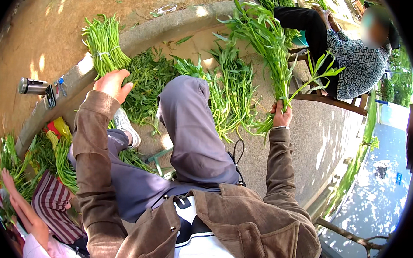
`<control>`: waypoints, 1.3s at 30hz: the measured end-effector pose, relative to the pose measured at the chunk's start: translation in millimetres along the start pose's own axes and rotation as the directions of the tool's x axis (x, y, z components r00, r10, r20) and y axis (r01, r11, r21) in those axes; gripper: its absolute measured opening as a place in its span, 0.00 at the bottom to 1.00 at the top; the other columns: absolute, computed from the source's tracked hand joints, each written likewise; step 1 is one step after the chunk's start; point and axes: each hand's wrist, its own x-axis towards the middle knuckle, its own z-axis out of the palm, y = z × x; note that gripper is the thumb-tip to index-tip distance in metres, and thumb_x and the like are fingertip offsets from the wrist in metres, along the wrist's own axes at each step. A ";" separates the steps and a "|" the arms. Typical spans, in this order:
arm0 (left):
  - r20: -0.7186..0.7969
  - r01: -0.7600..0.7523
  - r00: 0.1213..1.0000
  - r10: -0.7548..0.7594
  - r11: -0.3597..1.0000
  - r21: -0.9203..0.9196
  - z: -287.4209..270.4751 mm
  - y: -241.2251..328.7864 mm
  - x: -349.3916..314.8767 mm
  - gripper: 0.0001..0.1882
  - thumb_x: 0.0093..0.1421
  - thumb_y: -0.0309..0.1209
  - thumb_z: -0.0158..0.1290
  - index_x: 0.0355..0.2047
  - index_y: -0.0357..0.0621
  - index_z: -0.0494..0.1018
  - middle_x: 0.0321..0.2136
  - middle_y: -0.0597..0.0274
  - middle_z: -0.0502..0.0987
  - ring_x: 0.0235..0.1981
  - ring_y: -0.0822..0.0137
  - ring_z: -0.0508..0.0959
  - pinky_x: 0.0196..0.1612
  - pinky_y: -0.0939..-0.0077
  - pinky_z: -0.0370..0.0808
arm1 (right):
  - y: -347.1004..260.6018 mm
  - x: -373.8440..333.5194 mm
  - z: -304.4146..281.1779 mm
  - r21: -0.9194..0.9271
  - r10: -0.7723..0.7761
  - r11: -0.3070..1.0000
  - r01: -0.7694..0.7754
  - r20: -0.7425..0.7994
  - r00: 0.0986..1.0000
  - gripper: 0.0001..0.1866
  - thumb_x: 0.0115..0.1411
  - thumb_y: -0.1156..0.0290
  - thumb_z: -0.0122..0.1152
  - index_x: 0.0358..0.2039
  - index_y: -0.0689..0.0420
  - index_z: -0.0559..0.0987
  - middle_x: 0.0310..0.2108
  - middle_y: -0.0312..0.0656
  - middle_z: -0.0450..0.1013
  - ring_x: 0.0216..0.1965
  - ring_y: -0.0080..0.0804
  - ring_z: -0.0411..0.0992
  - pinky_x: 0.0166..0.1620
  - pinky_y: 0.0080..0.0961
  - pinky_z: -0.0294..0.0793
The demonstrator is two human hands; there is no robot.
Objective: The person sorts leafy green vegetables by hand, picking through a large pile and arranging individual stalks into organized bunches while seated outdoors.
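Observation:
My right hand (pixel 282 115) is closed round the lower stems of a loose bunch of leafy water spinach (pixel 267 43), its long leaves fanning up and away. On the left, my left hand (pixel 113 84) is beside the lower end of a tied bundle of green stems (pixel 103 44). Thumb and forefinger are apart there with nothing seen between them; the other fingers are partly hidden. That bundle rests on the curb, bound with a pale tie. Loose greens (pixel 148 81) and a long-stemmed pile (pixel 229 90) lie on the ground beyond my knees.
A curved concrete curb (pixel 188 25) runs along the far side. A metal cup (pixel 32 86) and keys (pixel 60 86) are at the left. One person (pixel 355 62) sits on a wooden chair at the right; another person's arm (pixel 27 206) shows lower left beside more greens (pixel 41 153).

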 end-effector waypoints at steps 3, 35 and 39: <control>0.026 0.015 1.000 -0.015 1.000 -0.005 -1.7 2.2 -1.4 0.17 0.52 0.34 0.53 0.41 0.42 0.70 0.36 0.54 0.74 0.37 0.56 0.75 0.40 0.65 0.71 | -17.0 2.3 3.7 0.042 0.008 0.999 -0.007 -0.038 0.999 0.07 0.60 0.68 0.51 0.33 0.58 0.69 0.21 0.34 0.67 0.18 0.15 0.61 0.22 0.13 0.63; -0.345 -0.363 0.925 0.162 0.652 -0.666 -43.5 -2.5 -21.4 0.46 0.38 0.48 0.65 0.52 0.36 0.59 0.44 0.43 0.69 0.47 0.56 0.70 0.49 0.67 0.68 | -296.2 -22.5 340.2 0.434 -0.340 -0.573 0.696 0.646 -0.683 0.12 0.41 0.66 0.53 0.30 0.46 0.71 0.26 0.30 0.65 0.32 0.24 0.67 0.39 0.24 0.67; -0.230 -0.209 0.973 0.006 0.436 -0.875 -49.5 -4.3 -23.5 0.29 0.45 0.38 0.63 0.43 0.35 0.67 0.29 0.55 0.75 0.25 0.67 0.76 0.29 0.73 0.74 | -310.7 -22.5 348.9 0.380 -0.478 -0.562 0.735 0.577 -0.663 0.14 0.42 0.67 0.53 0.34 0.48 0.72 0.30 0.30 0.68 0.39 0.27 0.69 0.51 0.32 0.62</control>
